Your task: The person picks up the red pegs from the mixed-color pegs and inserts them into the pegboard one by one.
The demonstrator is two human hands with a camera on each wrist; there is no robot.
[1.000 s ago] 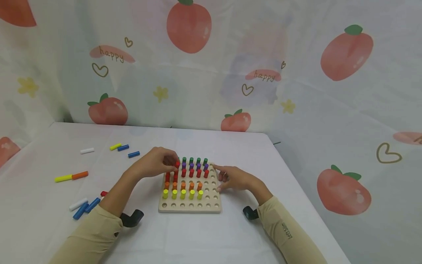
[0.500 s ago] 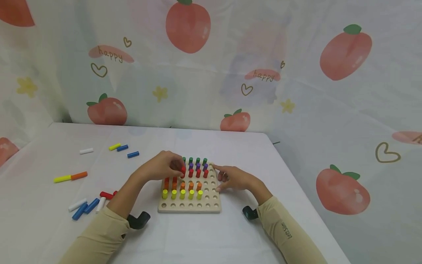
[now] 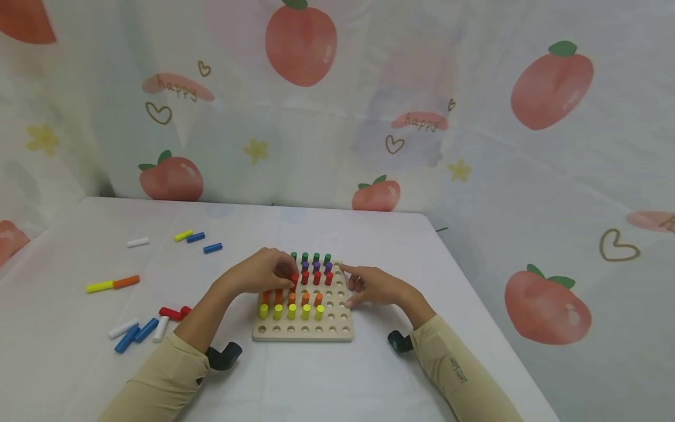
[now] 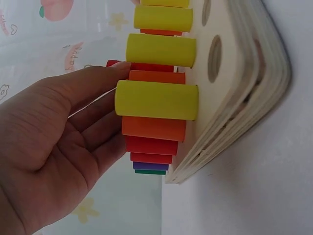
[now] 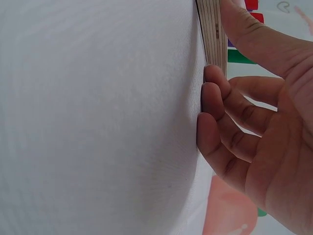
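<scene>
A wooden pegboard (image 3: pixel 303 335) stands on the white table with upright pegs in colour rows. Yellow pegs (image 3: pixel 292 312) are nearest, then orange pegs (image 3: pixel 306 299), red pegs (image 3: pixel 317 278), purple pegs (image 3: pixel 317 267) and green pegs (image 3: pixel 316 257). My left hand (image 3: pixel 263 271) reaches over the board's left side and pinches a red peg (image 4: pixel 151 66), upright just behind the orange row. My right hand (image 3: pixel 377 285) rests against the board's right edge, index finger and thumb touching it. Its other fingers bend loosely on the tabletop in the right wrist view.
Left of the board lie loose pegs: blue pegs (image 3: pixel 126 339), white pegs (image 3: pixel 123 328), red pegs (image 3: pixel 170 313), and a yellow peg (image 3: pixel 99 286) end to end with an orange peg (image 3: pixel 127 281). Farther back are more blue, yellow and white pegs. A patterned cloth (image 3: pixel 327 117) hangs behind.
My left hand has moved right and a little nearer with the red peg, and lower over the board. Loose pegs beside the left forearm have come into sight. The right hand stays put.
</scene>
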